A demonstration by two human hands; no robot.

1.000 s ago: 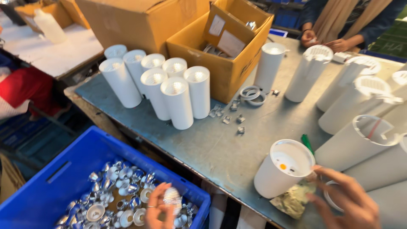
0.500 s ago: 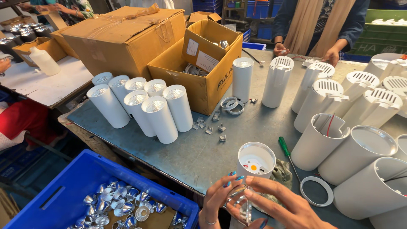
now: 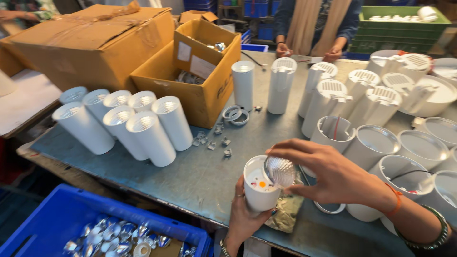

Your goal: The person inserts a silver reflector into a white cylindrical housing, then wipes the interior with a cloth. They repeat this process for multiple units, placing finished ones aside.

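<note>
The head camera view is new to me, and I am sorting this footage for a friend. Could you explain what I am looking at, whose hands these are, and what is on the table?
The picture comes from a camera worn on a person's head, looking down at their own two hands. The left hand grips a white cylindrical lamp housing standing open end up. The right hand holds a shiny ribbed reflector cup at its mouth. On the grey metal table stand many more white housings, some capped with vented lids, plus small metal clips and rings. An open cardboard box sits behind them. A blue crate below holds more reflectors. Across the table, another person's hands are at work.
</note>
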